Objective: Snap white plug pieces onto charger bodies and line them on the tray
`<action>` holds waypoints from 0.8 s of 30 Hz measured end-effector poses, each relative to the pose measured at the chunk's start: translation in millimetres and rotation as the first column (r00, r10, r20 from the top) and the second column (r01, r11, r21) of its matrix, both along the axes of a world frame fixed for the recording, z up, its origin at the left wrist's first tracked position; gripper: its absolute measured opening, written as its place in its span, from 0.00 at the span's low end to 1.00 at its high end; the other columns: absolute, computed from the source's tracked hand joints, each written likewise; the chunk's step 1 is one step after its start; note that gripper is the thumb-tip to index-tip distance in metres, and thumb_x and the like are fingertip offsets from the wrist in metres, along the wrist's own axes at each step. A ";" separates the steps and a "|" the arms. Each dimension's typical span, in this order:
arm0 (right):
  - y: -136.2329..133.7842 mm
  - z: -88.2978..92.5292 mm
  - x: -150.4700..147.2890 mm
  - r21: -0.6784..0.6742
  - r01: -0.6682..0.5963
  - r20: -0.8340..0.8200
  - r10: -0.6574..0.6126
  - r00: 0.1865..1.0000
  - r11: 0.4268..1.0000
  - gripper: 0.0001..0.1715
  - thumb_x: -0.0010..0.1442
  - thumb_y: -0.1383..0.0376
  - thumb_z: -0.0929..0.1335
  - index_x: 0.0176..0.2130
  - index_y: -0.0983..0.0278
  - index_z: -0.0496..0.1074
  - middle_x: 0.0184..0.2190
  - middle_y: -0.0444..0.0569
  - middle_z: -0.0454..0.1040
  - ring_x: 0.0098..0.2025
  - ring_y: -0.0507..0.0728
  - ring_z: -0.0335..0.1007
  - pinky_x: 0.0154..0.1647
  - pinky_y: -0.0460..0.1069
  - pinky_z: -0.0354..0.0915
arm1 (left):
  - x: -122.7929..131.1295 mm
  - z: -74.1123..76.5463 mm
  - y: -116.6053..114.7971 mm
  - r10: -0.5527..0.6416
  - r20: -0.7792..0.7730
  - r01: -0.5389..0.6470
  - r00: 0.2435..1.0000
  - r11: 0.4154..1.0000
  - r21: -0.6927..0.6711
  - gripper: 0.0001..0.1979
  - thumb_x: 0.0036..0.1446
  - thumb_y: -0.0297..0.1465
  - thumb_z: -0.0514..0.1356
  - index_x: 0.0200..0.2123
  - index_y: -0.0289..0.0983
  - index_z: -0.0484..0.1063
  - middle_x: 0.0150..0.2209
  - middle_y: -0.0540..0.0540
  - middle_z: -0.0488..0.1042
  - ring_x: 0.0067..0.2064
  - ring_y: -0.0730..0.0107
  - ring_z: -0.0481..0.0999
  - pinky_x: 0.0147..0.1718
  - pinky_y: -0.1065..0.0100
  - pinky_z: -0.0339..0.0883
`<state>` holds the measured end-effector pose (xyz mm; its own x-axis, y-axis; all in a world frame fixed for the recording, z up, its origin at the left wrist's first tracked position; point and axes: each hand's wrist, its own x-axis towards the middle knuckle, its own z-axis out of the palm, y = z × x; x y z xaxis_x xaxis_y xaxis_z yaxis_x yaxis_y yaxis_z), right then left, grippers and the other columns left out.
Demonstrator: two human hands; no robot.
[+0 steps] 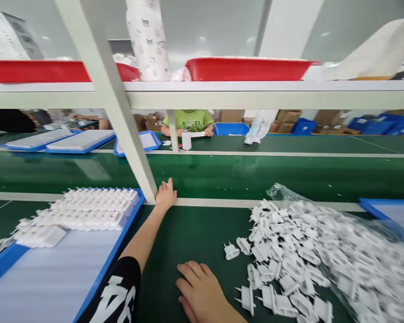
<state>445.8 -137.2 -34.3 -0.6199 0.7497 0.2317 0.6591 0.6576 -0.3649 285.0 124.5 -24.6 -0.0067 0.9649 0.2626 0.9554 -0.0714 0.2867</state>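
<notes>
My left hand point(166, 194) is stretched forward to the white rail point(256, 204) at the far edge of the green table mat point(188, 233), right beside the foot of a slanted white post point(131, 148). Its fingers curl over the rail. My right hand point(198, 291) rests on the mat near me, fingers lying flat and together, holding nothing. Just to its right lies a heap of small white plastic plug parts point(289, 260), spilling from a clear plastic bag point(366, 264).
A blue tray point(6, 260) at left holds foam sheet and rows of white parts point(90, 208). A green conveyor belt point(256, 175) runs beyond the rail. Across it sits a person in a green shirt point(188, 120). Red bins point(245, 68) stand on the overhead shelf. Another blue tray point(377, 208) is at right.
</notes>
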 end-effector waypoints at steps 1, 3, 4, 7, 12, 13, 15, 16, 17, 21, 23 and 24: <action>2.2 7.1 4.2 0.025 0.090 -0.014 -0.090 0.996 0.996 0.12 0.60 0.63 0.62 0.45 0.60 0.66 0.54 0.47 0.67 0.51 0.60 0.62 0.46 0.53 0.62 | 1.1 -1.9 4.9 -0.007 0.025 0.007 1.000 1.000 -0.010 0.25 0.59 0.31 0.56 0.58 0.31 0.57 0.55 0.32 0.62 0.55 0.50 0.64 0.51 0.50 0.60; 8.7 20.7 16.6 0.064 0.331 -0.011 -0.331 0.944 0.942 0.11 0.61 0.65 0.62 0.45 0.60 0.65 0.49 0.49 0.70 0.47 0.60 0.65 0.44 0.54 0.63 | 3.0 -2.4 8.6 -0.039 0.064 0.040 0.997 0.999 -0.019 0.21 0.60 0.34 0.56 0.55 0.34 0.61 0.53 0.38 0.65 0.51 0.57 0.67 0.49 0.51 0.64; 12.4 26.2 24.2 0.082 0.453 0.014 -0.456 0.890 0.888 0.11 0.62 0.65 0.61 0.45 0.61 0.66 0.46 0.50 0.71 0.44 0.60 0.66 0.41 0.54 0.64 | 3.7 -1.8 8.9 -0.050 0.078 0.052 0.996 0.998 -0.019 0.20 0.60 0.36 0.56 0.53 0.34 0.62 0.52 0.39 0.65 0.50 0.59 0.68 0.48 0.52 0.65; 22.8 33.8 46.5 0.106 0.703 0.162 -0.710 0.685 0.703 0.14 0.64 0.59 0.59 0.40 0.65 0.67 0.37 0.55 0.71 0.36 0.61 0.69 0.30 0.52 0.64 | 6.3 -2.3 6.5 -0.058 0.111 0.060 0.992 0.998 -0.013 0.20 0.59 0.36 0.56 0.53 0.34 0.62 0.52 0.39 0.65 0.50 0.59 0.68 0.48 0.53 0.65; 30.3 21.9 61.2 0.041 0.765 0.367 -0.722 0.587 0.643 0.09 0.61 0.65 0.63 0.40 0.68 0.68 0.34 0.57 0.71 0.35 0.63 0.71 0.25 0.51 0.64 | 23.7 -23.2 -34.3 -0.251 0.432 0.266 0.866 0.964 0.026 0.33 0.55 0.29 0.56 0.61 0.33 0.45 0.51 0.35 0.64 0.52 0.57 0.67 0.51 0.55 0.61; 30.6 18.7 61.2 0.034 0.757 0.388 -0.706 0.592 0.653 0.09 0.60 0.70 0.63 0.42 0.68 0.68 0.35 0.57 0.71 0.36 0.63 0.71 0.26 0.51 0.65 | 29.4 -28.8 -50.3 -0.321 0.505 0.350 0.801 0.936 0.040 0.34 0.55 0.28 0.56 0.62 0.34 0.44 0.52 0.36 0.64 0.53 0.58 0.66 0.53 0.57 0.60; 30.3 14.3 61.0 0.020 0.734 0.410 -0.675 0.613 0.679 0.19 0.55 0.80 0.61 0.45 0.68 0.68 0.38 0.59 0.71 0.39 0.64 0.71 0.29 0.51 0.66 | 41.0 -37.0 -84.6 -0.421 0.561 0.483 0.713 0.875 0.042 0.35 0.54 0.29 0.57 0.62 0.38 0.45 0.54 0.39 0.61 0.55 0.60 0.65 0.55 0.58 0.59; 30.0 13.2 61.4 0.011 0.722 0.408 -0.662 0.628 0.691 0.23 0.53 0.82 0.60 0.46 0.68 0.68 0.40 0.59 0.71 0.41 0.64 0.70 0.30 0.51 0.67 | 46.3 -38.8 -100.5 -0.446 0.561 0.525 0.697 0.851 0.023 0.34 0.53 0.29 0.57 0.61 0.40 0.47 0.55 0.40 0.60 0.56 0.60 0.64 0.55 0.58 0.58; 29.7 12.9 62.2 0.002 0.713 0.391 -0.657 0.645 0.701 0.25 0.52 0.83 0.59 0.46 0.68 0.69 0.41 0.59 0.71 0.42 0.64 0.70 0.32 0.52 0.67 | 50.8 -39.1 -114.1 -0.459 0.552 0.552 0.696 0.834 -0.003 0.34 0.52 0.29 0.58 0.61 0.41 0.48 0.55 0.40 0.60 0.56 0.59 0.64 0.55 0.58 0.58; 31.0 17.5 68.3 -0.143 0.683 0.058 -0.682 0.729 0.717 0.21 0.54 0.78 0.61 0.46 0.64 0.69 0.44 0.57 0.69 0.46 0.64 0.67 0.41 0.56 0.66 | 57.5 -32.5 -140.0 -0.459 0.519 0.565 0.721 0.823 -0.056 0.35 0.51 0.30 0.60 0.61 0.43 0.50 0.55 0.41 0.60 0.55 0.58 0.64 0.54 0.57 0.60; 34.4 21.0 71.3 -0.401 0.553 -0.282 -0.672 0.685 0.731 0.19 0.56 0.71 0.63 0.48 0.62 0.67 0.46 0.53 0.69 0.47 0.62 0.67 0.46 0.56 0.64 | 55.9 -30.0 -141.8 -0.468 0.502 0.564 0.727 0.824 -0.050 0.34 0.51 0.29 0.59 0.61 0.42 0.50 0.54 0.41 0.61 0.55 0.57 0.64 0.54 0.56 0.60; 36.8 22.3 72.5 -0.554 0.406 -0.445 -0.671 0.592 0.726 0.18 0.57 0.67 0.63 0.48 0.61 0.67 0.46 0.52 0.70 0.46 0.61 0.68 0.48 0.56 0.64 | 54.9 -29.3 -142.2 -0.484 0.498 0.583 0.720 0.810 -0.054 0.34 0.52 0.28 0.58 0.61 0.42 0.49 0.54 0.41 0.62 0.55 0.57 0.64 0.54 0.56 0.59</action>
<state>518.3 -100.5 -12.0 0.0988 0.9948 0.0232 0.4037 -0.0187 -0.9147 339.9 -17.7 -53.9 0.4589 0.8717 0.1716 0.5377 -0.4262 0.7275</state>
